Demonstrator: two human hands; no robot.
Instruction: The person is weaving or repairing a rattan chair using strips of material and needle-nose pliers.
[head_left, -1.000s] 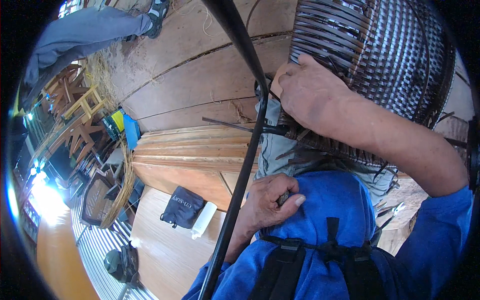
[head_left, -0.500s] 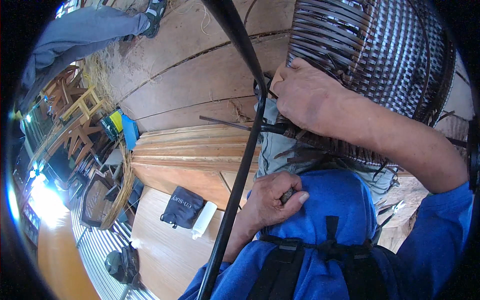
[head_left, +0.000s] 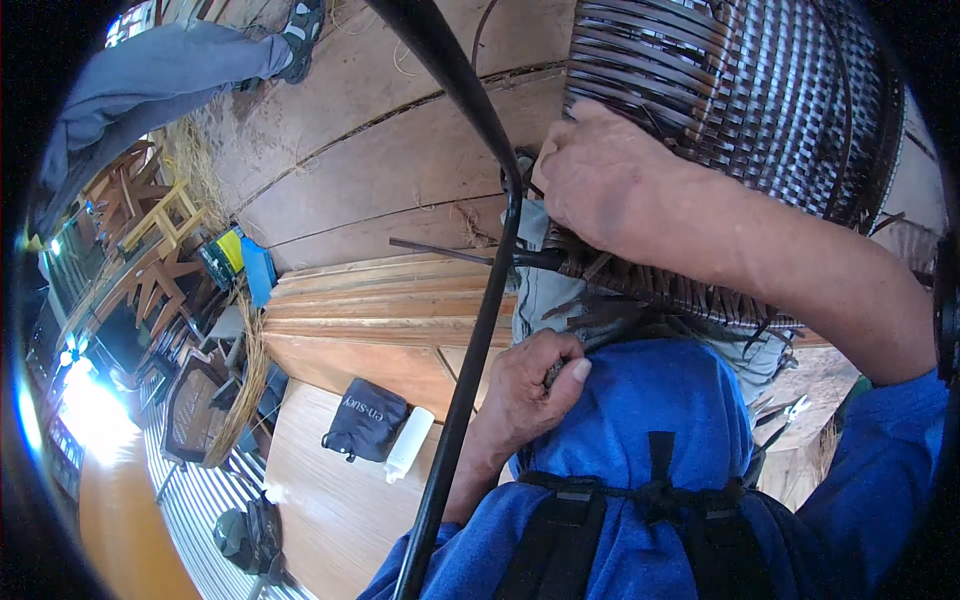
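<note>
My right hand [head_left: 598, 180] sits at the left edge of the woven work [head_left: 790, 110], its grip too hidden to tell; my left hand [head_left: 528, 392] curls round a dark lump [head_left: 553, 373]. Floor [head_left: 380, 175] spreads leftward.

The pouch [head_left: 364, 420] lies on the board [head_left: 320, 490], the bottle [head_left: 409, 445] just right of it, planks [head_left: 390, 302] beyond both, the left hand [head_left: 530, 388] farther right, and the weave [head_left: 790, 110] ahead at right, beneath the right hand [head_left: 597, 180].

Wooden floor [head_left: 350, 190], pale tabletop [head_left: 320, 490], bright light [head_left: 95, 410]
</note>
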